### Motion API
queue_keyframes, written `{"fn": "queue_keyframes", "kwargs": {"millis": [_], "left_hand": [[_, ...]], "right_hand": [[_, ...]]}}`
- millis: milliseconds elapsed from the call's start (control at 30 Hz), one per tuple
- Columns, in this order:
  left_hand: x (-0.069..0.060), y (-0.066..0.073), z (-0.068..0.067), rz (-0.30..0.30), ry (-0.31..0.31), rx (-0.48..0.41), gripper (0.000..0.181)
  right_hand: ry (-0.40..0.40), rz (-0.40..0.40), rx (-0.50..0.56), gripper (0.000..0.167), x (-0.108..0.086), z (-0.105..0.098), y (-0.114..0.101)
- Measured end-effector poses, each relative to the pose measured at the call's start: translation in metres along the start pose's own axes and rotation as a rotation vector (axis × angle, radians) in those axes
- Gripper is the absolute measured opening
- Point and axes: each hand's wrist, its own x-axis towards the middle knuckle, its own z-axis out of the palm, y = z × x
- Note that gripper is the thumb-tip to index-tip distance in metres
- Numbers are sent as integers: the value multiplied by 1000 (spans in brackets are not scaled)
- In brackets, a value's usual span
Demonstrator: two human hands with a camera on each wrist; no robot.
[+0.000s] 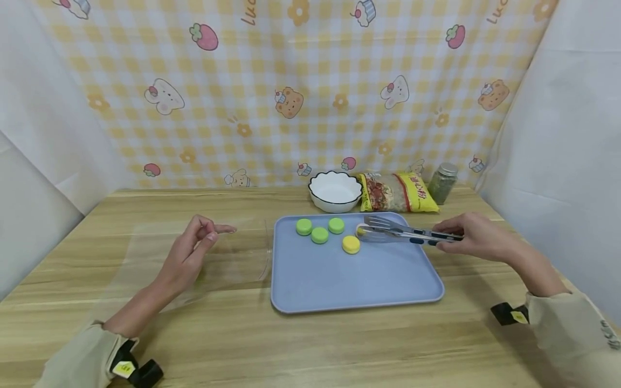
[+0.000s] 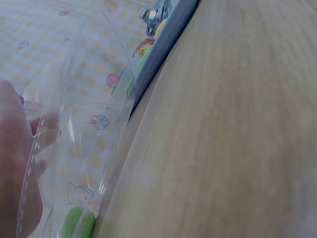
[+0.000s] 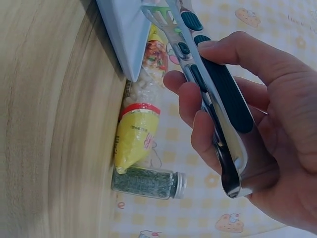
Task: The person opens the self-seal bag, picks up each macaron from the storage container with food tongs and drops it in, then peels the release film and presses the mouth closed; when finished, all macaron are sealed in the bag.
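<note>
Head view: the tray [image 1: 359, 280] sits right of centre, its back edge near the bowl [image 1: 335, 191] and packet [image 1: 399, 192]; counter [image 1: 291, 345] stretches below it. Two yellow macarons [image 1: 351, 244] lie left of the right hand [image 1: 477, 237], the farther one at the tips of its tongs [image 1: 417, 235]. At centre left, the left hand [image 1: 186, 253] holds the clear bag [image 1: 245, 258], index finger straight, others curled.

Left wrist: a green macaron [image 2: 78, 223] sits in the bag, lower left; the fingers show blurrily through plastic.

Right wrist: thumb and fingers squeeze the tongs, upper right; the jar [image 3: 146, 182] lies lower left.
</note>
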Motion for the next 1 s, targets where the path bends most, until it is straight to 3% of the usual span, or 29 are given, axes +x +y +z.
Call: {"fn": "queue_keyframes", "kwargs": {"millis": [400, 1000], "left_hand": [[-1, -4, -2, 11, -24, 2, 4], [-1, -4, -2, 8, 14, 14, 2]], "right_hand": [[94, -24, -45, 30, 0, 0, 3], [196, -121, -59, 25, -2, -5, -8]]}}
